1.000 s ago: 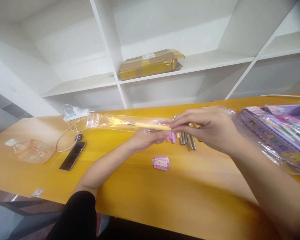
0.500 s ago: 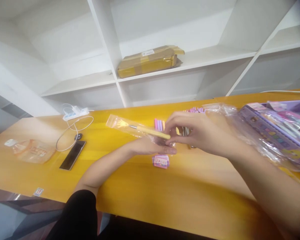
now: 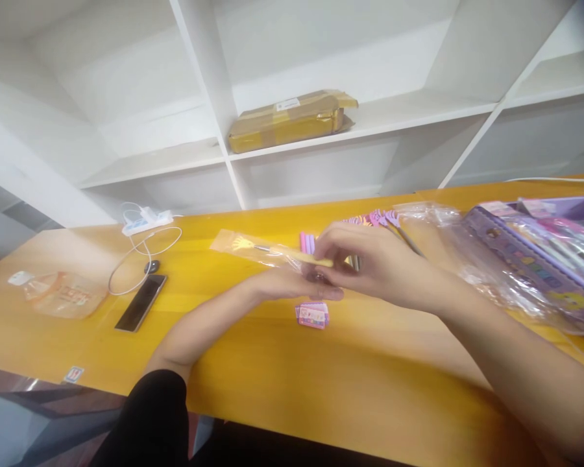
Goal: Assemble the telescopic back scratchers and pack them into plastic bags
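A yellow back scratcher with a hand-shaped head and a metal neck lies partly inside a clear plastic sleeve, its head pointing left. My right hand pinches the handle's near end between thumb and fingers. From below, my left hand supports the sleeve by its opening; its fingers are partly covered by the sleeve and the other hand. Pink and purple handles lie just behind my hands. More scratchers with purple patterned heads show beyond my right hand. Small pink cards lie stacked in front.
At right, a purple display box holds wrapped items beside loose clear plastic. A phone, a black mouse-like object, a power strip with cable and an orange-printed bag lie left. A taped carton sits on the shelf.
My right hand has shifted slightly left and down, with the scratcher sitting a little deeper in the sleeve. More of the purple heads behind it show now. My left hand has hardly moved.
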A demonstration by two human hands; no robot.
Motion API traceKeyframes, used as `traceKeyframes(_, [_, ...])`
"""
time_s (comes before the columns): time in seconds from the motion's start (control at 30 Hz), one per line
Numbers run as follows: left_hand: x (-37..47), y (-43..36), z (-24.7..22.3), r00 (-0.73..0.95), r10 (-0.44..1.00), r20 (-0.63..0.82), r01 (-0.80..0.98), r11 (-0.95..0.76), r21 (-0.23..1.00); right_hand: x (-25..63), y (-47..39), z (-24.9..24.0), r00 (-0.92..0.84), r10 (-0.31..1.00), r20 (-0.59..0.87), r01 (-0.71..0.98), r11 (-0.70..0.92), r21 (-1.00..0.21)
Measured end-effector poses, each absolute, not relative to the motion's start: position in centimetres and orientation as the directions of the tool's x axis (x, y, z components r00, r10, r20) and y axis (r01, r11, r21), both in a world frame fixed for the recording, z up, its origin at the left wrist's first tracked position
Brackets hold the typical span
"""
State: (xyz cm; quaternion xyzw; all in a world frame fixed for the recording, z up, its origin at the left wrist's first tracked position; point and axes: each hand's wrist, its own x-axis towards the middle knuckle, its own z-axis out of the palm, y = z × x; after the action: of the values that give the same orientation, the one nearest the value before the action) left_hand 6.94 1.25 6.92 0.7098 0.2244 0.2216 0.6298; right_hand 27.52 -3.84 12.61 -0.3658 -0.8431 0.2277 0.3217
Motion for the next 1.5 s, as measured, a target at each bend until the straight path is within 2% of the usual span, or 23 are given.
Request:
traceKeyframes(0.1, [6.7, 1.6, 7.8, 0.828, 0.558, 0.053, -0.066, 0.003, 0.998, 28.0, -3.6, 13.0, -0.47, 0.757, 0.454, 0.483, 0.651, -0.585])
traceKeyframes(0.2, [6.4, 2.0, 8.8, 0.721, 0.681, 0.126, -0.264, 0.102, 0.959, 28.8, -3.3, 13.3, -0.428, 0.716, 0.551, 0.487, 0.696, -0.527])
traceKeyframes(0.33, [5.9, 2.5, 9.6, 0.508, 0.843, 0.177, -0.395, 0.045, 0.918, 29.8, -3.0, 13.4, -0.447, 0.684, 0.576, 0.483, 0.727, -0.489])
traceKeyframes(0.57, [5.6, 2.5, 9.9, 0.484, 0.853, 0.197, -0.378, 0.0, 0.926, 31.1, -2.6, 13.1, -0.531, 0.687, 0.496, 0.452, 0.725, -0.52])
traceKeyframes(0.8, [5.7, 2.2, 10.1, 0.491, 0.858, 0.149, -0.329, 0.024, 0.944, 30.0, -2.5, 12.9, -0.46, 0.679, 0.572, 0.481, 0.732, -0.482])
traceKeyframes(1.0, [5.1, 2.6, 10.6, 0.518, 0.845, 0.131, -0.356, 0.074, 0.932, 30.5, -2.7, 13.4, -0.496, 0.693, 0.523, 0.449, 0.721, -0.528])
traceKeyframes(1.07, [4.8, 2.8, 10.9, 0.533, 0.839, 0.108, -0.362, 0.111, 0.926, 31.1, -2.7, 13.7, -0.568, 0.642, 0.514, 0.394, 0.761, -0.515])
traceKeyframes(1.17, [4.5, 2.9, 11.2, 0.552, 0.829, 0.083, -0.372, 0.157, 0.915, 31.6, -2.9, 14.0, -0.65, 0.551, 0.523, 0.353, 0.829, -0.434])
traceKeyframes(1.37, [4.8, 2.7, 11.0, 0.602, 0.796, 0.067, -0.37, 0.204, 0.906, 30.4, -3.5, 14.0, -0.662, 0.4, 0.634, 0.272, 0.916, -0.294])
traceKeyframes(1.5, [5.0, 2.7, 10.6, 0.617, 0.783, 0.08, -0.366, 0.196, 0.91, 29.5, -3.9, 14.1, -0.667, 0.381, 0.64, 0.236, 0.923, -0.304])
